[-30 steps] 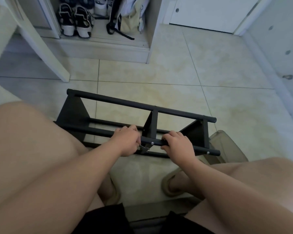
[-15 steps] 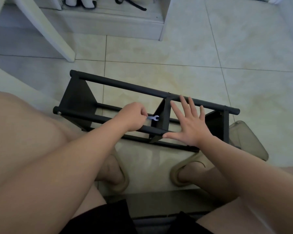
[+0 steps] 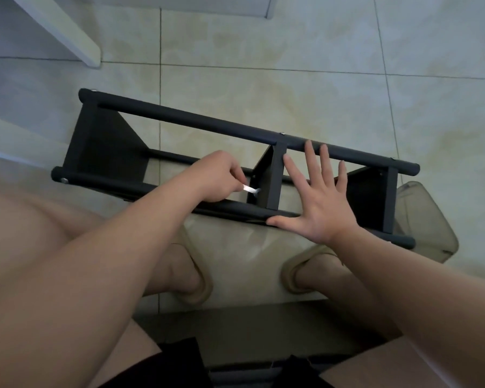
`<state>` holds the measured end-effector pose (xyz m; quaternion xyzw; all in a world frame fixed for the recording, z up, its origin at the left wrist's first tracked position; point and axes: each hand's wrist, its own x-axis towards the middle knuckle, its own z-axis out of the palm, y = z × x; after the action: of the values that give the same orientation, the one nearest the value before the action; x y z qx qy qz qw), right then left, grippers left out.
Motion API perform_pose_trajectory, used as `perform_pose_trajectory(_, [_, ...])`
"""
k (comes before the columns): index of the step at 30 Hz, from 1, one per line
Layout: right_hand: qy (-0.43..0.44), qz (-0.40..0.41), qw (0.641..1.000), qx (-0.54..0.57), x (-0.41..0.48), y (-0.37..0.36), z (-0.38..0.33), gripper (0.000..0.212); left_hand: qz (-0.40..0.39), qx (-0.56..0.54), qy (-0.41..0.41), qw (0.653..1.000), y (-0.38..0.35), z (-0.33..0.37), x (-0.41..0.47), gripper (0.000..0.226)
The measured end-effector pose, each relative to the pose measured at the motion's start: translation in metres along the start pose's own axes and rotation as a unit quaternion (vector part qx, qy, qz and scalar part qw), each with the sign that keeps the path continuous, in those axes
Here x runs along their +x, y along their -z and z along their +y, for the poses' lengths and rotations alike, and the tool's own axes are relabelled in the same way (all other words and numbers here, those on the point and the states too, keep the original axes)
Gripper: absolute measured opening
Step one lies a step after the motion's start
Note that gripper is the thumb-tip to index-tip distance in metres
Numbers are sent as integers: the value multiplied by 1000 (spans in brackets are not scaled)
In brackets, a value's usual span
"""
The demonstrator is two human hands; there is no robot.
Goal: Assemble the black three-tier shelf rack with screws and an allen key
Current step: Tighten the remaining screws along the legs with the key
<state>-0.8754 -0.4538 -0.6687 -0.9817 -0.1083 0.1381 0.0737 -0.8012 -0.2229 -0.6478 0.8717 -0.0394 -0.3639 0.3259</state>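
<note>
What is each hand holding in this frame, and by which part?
The left hand pinches a small flat wrench by its handle end. The right hand is spread open and holds nothing.

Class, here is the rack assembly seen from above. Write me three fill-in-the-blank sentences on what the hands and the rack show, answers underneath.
1. The left hand pinches a small silver tool, while the right hand, fingers spread, holds ____.
2. The rack is ____ in colour.
3. The rack lies on a ____ floor.
Missing words: nothing; black; tiled.
</note>
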Motion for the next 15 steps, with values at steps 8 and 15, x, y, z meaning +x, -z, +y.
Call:
perform_pose_trajectory(8, [1,2,1000,-17,-1,0,-3,119,-38,-123,23,991,-6,10,7,18])
perform_pose_trajectory(15, [-2,-17,1000,-19,-1,3,-4,120,-36,-229,70,970,-15,17,15,13])
